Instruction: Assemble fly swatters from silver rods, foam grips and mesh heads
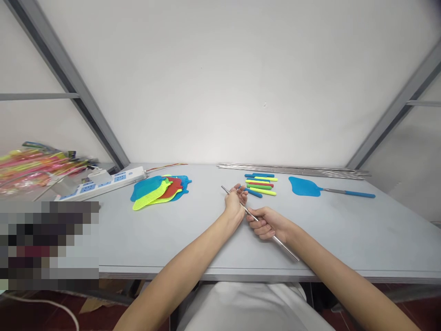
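A thin silvery metal rod (286,249) slants across in front of me, its lower end near the table's front edge. My right hand (266,224) is closed around its middle. Further up, my left hand (236,200) has the rod between thumb and palm, with its fingers loosely curled and the upper tip sticking out past them. Just beyond the left fingertips lies a blue handle grip (255,193), partly hidden by them. Behind it is a group of coloured handle grips (260,185) in blue, yellow, red and green.
Perforated fly swatter heads (156,193) in blue, yellow and red overlap at left. An assembled blue fly swatter (306,187) lies at right. Several metal rods (292,170) line the back wall. A white power strip (113,182) and bagged colourful items (37,168) are far left.
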The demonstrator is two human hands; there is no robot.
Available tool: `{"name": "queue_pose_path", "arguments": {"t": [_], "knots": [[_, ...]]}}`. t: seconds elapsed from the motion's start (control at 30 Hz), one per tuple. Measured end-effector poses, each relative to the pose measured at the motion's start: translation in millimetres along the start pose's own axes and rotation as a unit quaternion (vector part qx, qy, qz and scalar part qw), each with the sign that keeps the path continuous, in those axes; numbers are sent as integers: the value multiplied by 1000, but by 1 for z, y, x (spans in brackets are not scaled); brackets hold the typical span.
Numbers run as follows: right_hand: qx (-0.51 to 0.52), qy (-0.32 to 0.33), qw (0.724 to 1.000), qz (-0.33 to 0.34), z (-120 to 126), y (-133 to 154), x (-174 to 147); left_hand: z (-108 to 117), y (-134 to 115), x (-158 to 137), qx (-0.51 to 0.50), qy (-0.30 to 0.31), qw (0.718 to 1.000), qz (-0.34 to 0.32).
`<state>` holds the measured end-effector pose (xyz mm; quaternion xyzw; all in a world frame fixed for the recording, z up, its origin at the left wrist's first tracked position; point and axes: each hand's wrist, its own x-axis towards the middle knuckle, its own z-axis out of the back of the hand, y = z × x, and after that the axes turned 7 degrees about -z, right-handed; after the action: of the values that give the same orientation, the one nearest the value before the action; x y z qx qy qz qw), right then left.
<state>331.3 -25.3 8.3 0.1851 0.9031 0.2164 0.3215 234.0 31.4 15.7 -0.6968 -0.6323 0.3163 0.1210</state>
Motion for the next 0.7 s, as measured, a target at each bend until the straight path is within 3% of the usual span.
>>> {"name": "queue_pose_path", "arguments": {"t": [0.4,0.7], "knots": [[-10,-2,1000,9,0,0,4,4,0,9,3,9,999,32],[-3,-24,996,84,-8,-5,7,-1,-10,13,21,56,992,112]]}}
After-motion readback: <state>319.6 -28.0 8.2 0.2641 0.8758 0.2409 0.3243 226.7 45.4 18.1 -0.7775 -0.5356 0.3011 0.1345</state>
